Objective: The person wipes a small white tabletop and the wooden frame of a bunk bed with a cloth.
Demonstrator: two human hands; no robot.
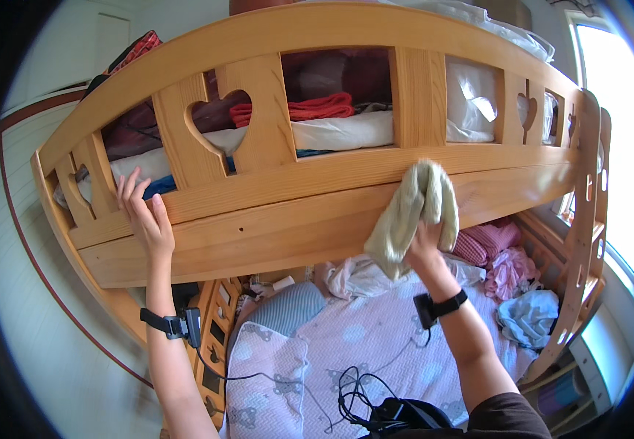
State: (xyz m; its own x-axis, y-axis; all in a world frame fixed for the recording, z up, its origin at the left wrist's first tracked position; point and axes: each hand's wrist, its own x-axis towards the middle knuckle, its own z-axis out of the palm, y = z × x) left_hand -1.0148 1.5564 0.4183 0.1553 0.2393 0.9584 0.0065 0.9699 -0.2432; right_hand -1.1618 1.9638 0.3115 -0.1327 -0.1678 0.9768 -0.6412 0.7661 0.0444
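Observation:
A wooden bunk bed's upper guard rail (353, 170) stretches across in front of me, with heart cutouts in its panels. My left hand (146, 216) rests against the rail at the left, fingers stretched upward and apart near the plank's upper edge. In my right hand (424, 245) is a pale green cloth (406, 212), bunched and draped over the fingers. The cloth lies against the rail's front plank, right of the middle, and hides most of those fingers.
On the lower bunk lie a light quilted mattress cover (361, 329), a blue-grey pillow (288, 306), pink bedding (489, 241) and a light blue bundled cloth (529, 318). Black cables (361, 391) hang in front of me. A wooden ladder (588, 212) stands at the right, beside a bright window (613, 139).

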